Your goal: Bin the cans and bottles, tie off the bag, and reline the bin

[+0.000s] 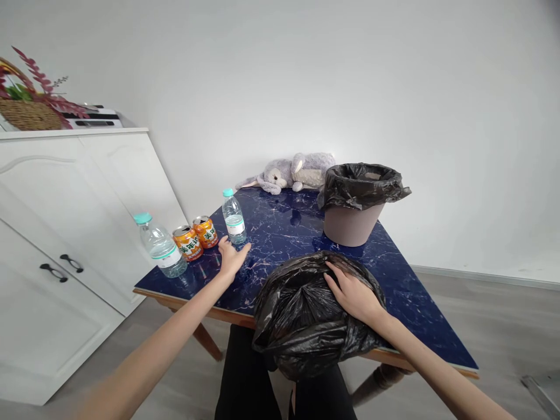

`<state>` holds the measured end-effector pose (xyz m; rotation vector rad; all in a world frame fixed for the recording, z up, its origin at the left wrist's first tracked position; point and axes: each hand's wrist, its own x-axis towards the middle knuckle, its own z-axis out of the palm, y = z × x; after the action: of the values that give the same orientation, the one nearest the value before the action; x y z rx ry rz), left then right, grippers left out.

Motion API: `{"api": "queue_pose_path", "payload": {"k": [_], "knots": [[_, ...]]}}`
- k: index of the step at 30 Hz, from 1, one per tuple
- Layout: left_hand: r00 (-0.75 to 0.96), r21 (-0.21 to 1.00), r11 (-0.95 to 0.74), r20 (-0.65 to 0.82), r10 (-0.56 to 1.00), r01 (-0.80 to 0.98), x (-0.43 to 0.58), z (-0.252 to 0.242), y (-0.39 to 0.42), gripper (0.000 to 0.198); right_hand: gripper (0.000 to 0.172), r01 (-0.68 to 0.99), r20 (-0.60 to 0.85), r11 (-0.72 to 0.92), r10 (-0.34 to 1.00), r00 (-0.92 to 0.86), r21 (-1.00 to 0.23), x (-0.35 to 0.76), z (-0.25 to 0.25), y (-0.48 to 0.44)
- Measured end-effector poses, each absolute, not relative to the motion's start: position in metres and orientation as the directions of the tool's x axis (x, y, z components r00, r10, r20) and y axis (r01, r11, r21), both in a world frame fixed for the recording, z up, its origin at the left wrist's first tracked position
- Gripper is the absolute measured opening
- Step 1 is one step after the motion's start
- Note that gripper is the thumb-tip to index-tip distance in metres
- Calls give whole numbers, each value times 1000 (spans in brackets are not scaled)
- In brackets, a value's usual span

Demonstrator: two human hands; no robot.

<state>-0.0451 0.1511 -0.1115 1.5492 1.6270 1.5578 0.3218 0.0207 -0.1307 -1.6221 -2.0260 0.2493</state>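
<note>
With fingers apart and nothing held, my left hand (pixel 231 258) reaches over the table near a clear plastic bottle (pixel 234 219) with a turquoise cap. To its left stand two orange drink cans (pixel 189 242) side by side, then a second turquoise-capped bottle (pixel 163 248). My right hand (pixel 353 291) lies with fingers stretched on a bulging black garbage bag (pixel 301 318) at the table's front edge. What the bag contains is hidden. Behind it, a mauve trash can (pixel 350 224) stands upright, its rim covered by a black liner (pixel 363 186).
A grey plush rabbit (pixel 289 172) lies at the back of the blue marble-patterned table (pixel 420 303), by the wall. On the left, a white cabinet (pixel 83 192) carries a wicker basket (pixel 30 114) with plants. My legs are under the front edge.
</note>
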Motion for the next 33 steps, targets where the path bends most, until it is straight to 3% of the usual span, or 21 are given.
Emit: {"api": "queue_pose_path", "payload": {"k": [4, 9, 21, 33], "knots": [[-205, 851, -275, 397, 895, 447, -29, -121, 115, 60, 57, 848, 300, 269, 944, -137, -458, 320, -130, 19], [-32, 861, -336, 376, 926, 382, -3, -113, 133, 48, 58, 855, 291, 261, 947, -137, -448, 318, -127, 18], [-222, 937, -238, 296, 929, 255, -31, -105, 199, 28, 56, 850, 319, 290, 935, -154, -439, 319, -130, 20], [-354, 954, -200, 270, 895, 223, -34, -103, 206, 32, 55, 854, 315, 284, 937, -151, -436, 319, -129, 19]]}}
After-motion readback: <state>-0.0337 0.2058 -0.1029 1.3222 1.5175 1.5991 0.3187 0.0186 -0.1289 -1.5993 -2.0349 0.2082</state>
